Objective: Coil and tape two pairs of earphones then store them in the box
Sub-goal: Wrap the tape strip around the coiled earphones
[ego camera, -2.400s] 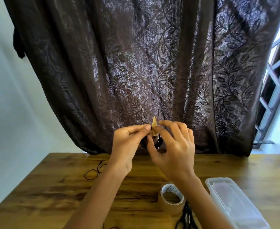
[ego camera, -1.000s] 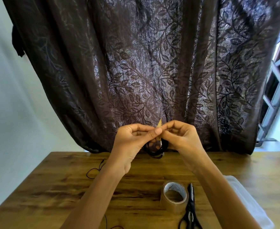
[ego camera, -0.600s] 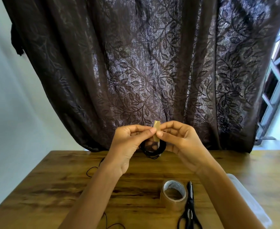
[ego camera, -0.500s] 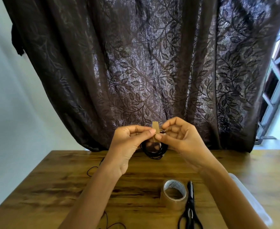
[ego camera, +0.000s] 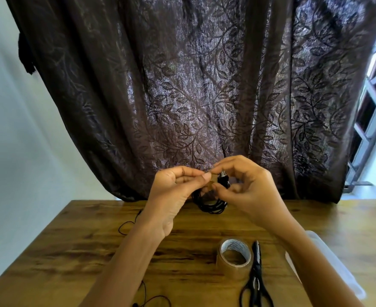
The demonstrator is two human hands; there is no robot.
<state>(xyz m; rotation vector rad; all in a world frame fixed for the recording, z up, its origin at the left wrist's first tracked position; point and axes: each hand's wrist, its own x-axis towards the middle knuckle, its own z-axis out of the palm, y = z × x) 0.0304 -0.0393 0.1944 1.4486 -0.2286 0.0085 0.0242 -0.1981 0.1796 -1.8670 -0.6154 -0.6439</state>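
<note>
Fingers: both hands are raised above the far middle of the desk, fingertips meeting on one small brown strip.
Left hand: thumb and forefinger pinch the piece of tape from the left; the other fingers are curled in behind.
Right hand: thumb and forefinger pinch the same strip from the right, the remaining fingers bent loosely above it.
Coiled earphones: a black bundle of cable loops hangs below the pinch, in the air over the desk's far edge, with the strip wrapped at its top.
Plug or earbud: a small dark and silvery part sits just right of the strip, by the right fingertips; which it is seems unclear at this size.
Second earphones: loose black cable lying on the desk left of the left wrist, with more cable near the front edge under the left forearm.
Tape roll: brown, standing on its side right of centre, toward the front.
Scissors: black, lying just beside the roll on its right, handles at the front edge.
Box: clear plastic, near the right front of the desk, mostly hidden by the right forearm.
Backdrop: a dark leaf-patterned curtain hangs behind the far edge.
</note>
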